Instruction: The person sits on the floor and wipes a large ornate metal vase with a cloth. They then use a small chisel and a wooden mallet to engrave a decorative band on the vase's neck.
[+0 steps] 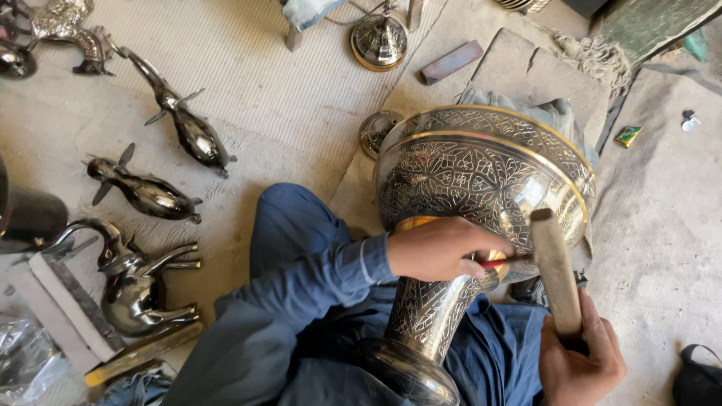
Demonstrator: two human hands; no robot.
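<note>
You sat on the matted floor [286,83] with a large engraved metal vase [481,173] lying tilted across your lap, its wide bowl toward the far right and its flared foot [410,372] near your body. Open floor remained to the right of the bowl; the left side was crowded by polished metal animal figures [147,192], and a domed metal piece [380,41] stood far beyond the vase. A flat stone block [451,62] lay far, just right of that piece. Your left hand [444,249] was clenched around a thin chisel [508,262], pressing its tip against the vase where the bowl met the neck. Your right hand [579,357], near and to the right, gripped the lower end of a wooden mallet [555,271], whose upper end stood just beside the chisel's head and in front of the bowl's near wall. The two hands were close together, both on the near right side of the vase.
</note>
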